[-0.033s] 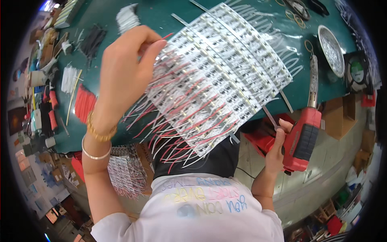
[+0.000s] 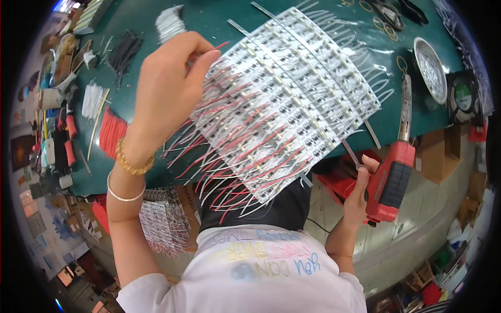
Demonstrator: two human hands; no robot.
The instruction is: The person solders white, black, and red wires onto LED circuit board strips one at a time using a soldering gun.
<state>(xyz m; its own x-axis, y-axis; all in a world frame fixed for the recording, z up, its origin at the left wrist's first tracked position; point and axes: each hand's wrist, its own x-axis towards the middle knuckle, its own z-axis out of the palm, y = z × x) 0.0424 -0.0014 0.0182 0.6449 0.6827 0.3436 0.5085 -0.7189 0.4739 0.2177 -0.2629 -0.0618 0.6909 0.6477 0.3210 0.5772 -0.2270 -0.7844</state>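
A white panel of small circuit boards (image 2: 292,78) lies tilted over the table's front edge, with red and white wires (image 2: 250,172) fanning from its near left side. At its upper left, my left hand (image 2: 169,86) is closed, pinching a short red wire (image 2: 223,45) between thumb and forefinger. Below the panel's right corner, my right hand (image 2: 360,188) is closed on the end of a thin flat strip (image 2: 350,152) that runs under the panel. A red and black tool with a metal barrel (image 2: 396,180) stands beside that hand; whether the fingers touch it I cannot tell.
Bundles of white ties (image 2: 171,23), black wires (image 2: 124,55) and red wires (image 2: 112,130) lie on the green table (image 2: 141,101). A metal bowl (image 2: 430,70), scissors (image 2: 386,26) and a small fan (image 2: 463,96) sit at the right. A cardboard box (image 2: 441,156) stands below the table.
The panel, table items and my left hand appear slightly farther right in view. My right hand and the red tool stay almost in place. Both grips look the same.
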